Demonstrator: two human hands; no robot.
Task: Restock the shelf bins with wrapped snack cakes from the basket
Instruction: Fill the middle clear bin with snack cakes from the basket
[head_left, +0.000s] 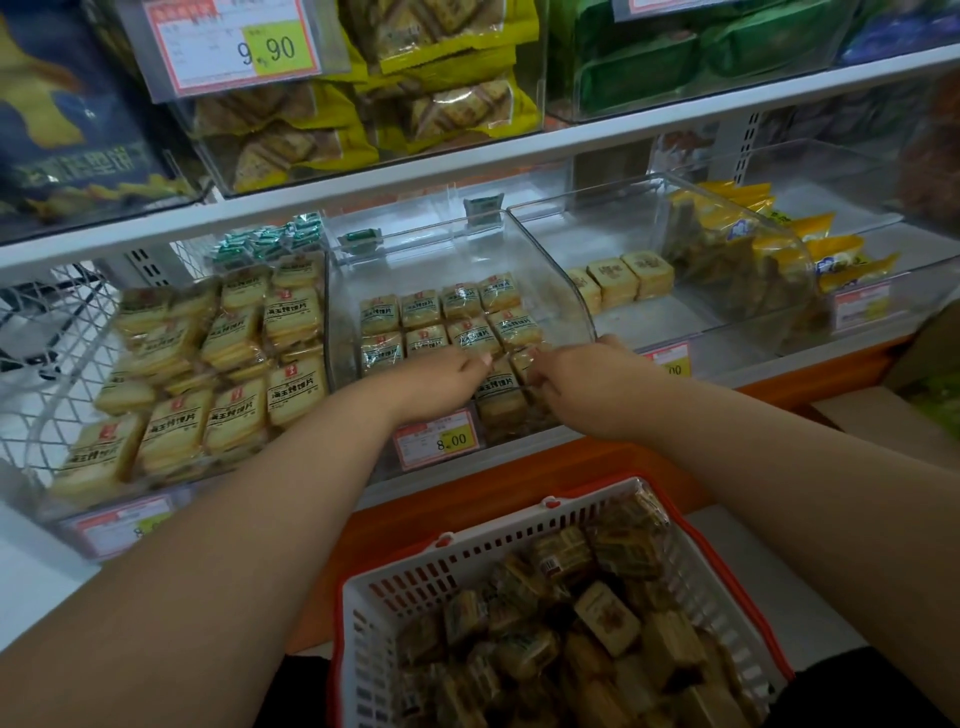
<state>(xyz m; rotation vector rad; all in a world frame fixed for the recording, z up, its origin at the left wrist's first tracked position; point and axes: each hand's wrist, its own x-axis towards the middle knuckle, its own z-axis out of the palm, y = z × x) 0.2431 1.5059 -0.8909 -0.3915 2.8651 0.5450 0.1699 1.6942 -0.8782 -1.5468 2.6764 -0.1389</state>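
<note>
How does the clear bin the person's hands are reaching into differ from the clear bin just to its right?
The middle bin holds neat rows of wrapped snack cakes across much of its floor; the right bin has only a short row of cakes at its back left, beside a pile of other packets. Both hands, left hand and right hand, work at the middle bin's front; nothing touches the right bin. Both are clear plastic, with price tags in front.

A long white metal shelf (810, 358) with an orange front edge carries clear plastic bins (550, 270) of wrapped yellow snack cakes (441, 312) side by side.
</note>
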